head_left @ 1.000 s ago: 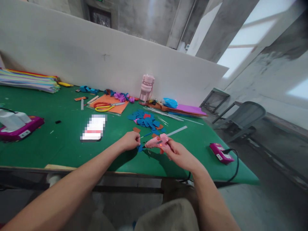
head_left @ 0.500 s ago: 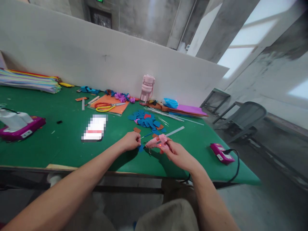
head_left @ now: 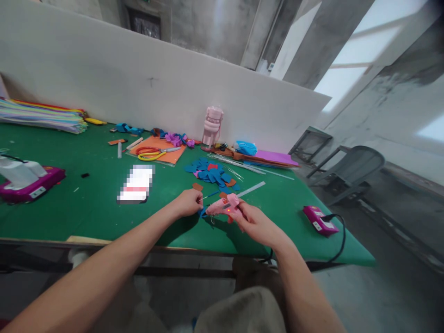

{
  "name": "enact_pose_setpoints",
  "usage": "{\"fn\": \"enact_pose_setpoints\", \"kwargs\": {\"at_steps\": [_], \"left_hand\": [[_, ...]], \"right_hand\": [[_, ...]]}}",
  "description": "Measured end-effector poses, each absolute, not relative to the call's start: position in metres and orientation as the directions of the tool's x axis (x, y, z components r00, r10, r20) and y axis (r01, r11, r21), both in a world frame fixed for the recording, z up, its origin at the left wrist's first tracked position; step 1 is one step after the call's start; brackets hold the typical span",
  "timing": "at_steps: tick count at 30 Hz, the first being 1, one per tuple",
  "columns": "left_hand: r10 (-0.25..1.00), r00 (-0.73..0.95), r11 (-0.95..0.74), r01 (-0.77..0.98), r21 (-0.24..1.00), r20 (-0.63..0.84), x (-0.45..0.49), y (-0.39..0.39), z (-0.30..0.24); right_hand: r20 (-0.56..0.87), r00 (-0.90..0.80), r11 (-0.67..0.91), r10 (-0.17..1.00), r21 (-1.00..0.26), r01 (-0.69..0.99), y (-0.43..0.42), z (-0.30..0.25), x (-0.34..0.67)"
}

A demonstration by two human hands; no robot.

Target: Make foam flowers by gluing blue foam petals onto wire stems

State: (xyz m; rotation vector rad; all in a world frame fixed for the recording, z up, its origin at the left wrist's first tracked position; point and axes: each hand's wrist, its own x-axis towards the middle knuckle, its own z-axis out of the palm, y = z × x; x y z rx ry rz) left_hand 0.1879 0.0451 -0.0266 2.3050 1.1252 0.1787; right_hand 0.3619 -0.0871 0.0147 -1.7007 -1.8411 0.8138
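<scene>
My right hand (head_left: 255, 223) is closed around a pink glue gun (head_left: 224, 206) with a lit red dot, its nozzle pointing left. The nozzle meets a small blue felt piece (head_left: 202, 212) that my left hand (head_left: 187, 202) pinches just above the green table (head_left: 86, 208), along with a thin wire. Beyond the hands lies a pile of blue felt cutouts (head_left: 210, 173) with a red one among them, and two small brown pieces (head_left: 197, 187).
Orange-handled scissors (head_left: 154, 153) lie on an orange sheet. A pink bottle (head_left: 211, 126) stands by the white back board. Coloured sheets (head_left: 41, 118) are stacked far left, a magenta box (head_left: 27, 185) at left, a magenta power strip (head_left: 319, 220) at right. A grey chair (head_left: 357, 169) stands beyond the table.
The glue gun and my right hand have shifted slightly left, bringing the nozzle up against the blue piece. My left hand has barely moved.
</scene>
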Motion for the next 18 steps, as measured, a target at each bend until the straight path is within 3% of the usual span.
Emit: {"fn": "enact_pose_setpoints", "kwargs": {"at_steps": [18], "left_hand": [[0.761,0.635,-0.490,0.698,0.522,-0.136,0.1882,0.0447,-0.0256]], "right_hand": [[-0.014,-0.072,0.041,0.997,-0.703,0.710,-0.0858,0.0091,0.3675]]}}
